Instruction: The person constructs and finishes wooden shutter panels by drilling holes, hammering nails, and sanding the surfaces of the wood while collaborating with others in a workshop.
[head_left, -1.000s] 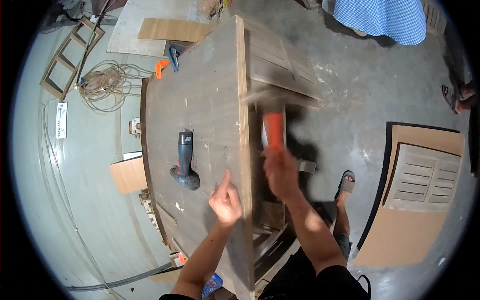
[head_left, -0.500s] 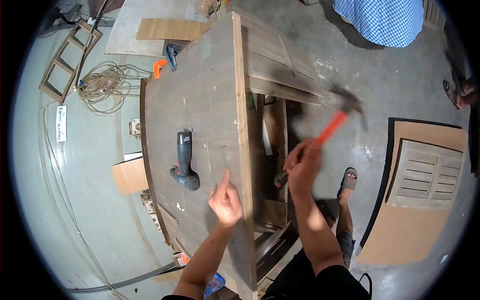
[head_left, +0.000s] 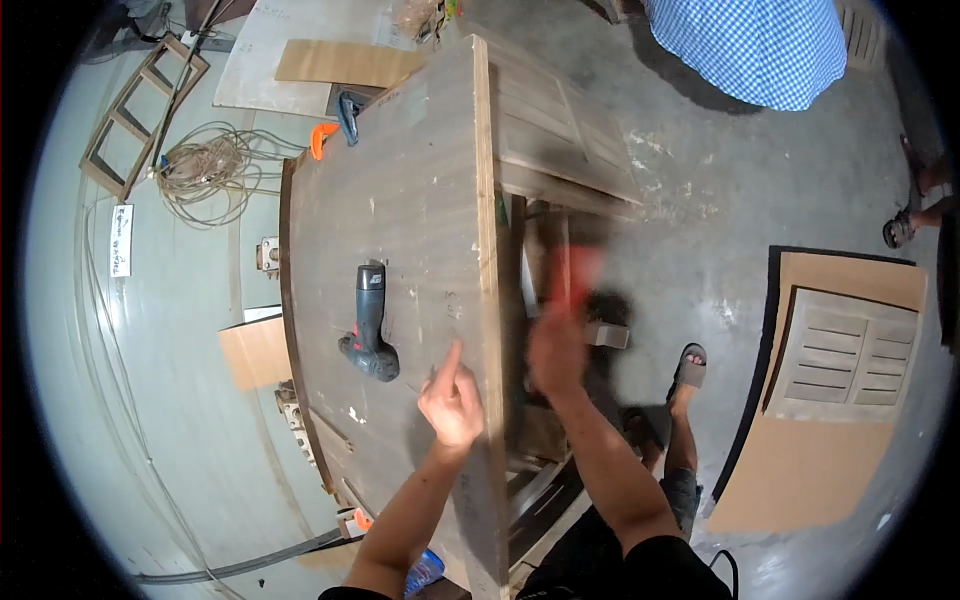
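A blurred claw hammer (head_left: 574,278) with a red-orange handle is in my right hand (head_left: 557,350), with the fingers wrapped round it. This hand is just beyond the right edge of a large grey-brown wooden panel (head_left: 420,200), over the open front of the cabinet-like frame beneath. On the panel top near that edge rests my left hand (head_left: 450,402). One of its fingers points away from me and the others are curled; anything within them is hidden. To its left lies a dark cordless drill (head_left: 370,322).
A blue clamp (head_left: 348,117) with an orange part grips the panel's far left edge. Coiled hose (head_left: 205,172) lies at left. On the right floor, a slatted door panel (head_left: 840,350) rests on brown board. A blue checked cloth (head_left: 750,45) and another person's foot (head_left: 900,230) are beyond.
My right hand has swung the hammer left and down, from over the floor to beside the panel's edge. My left hand and the drill stay in place.
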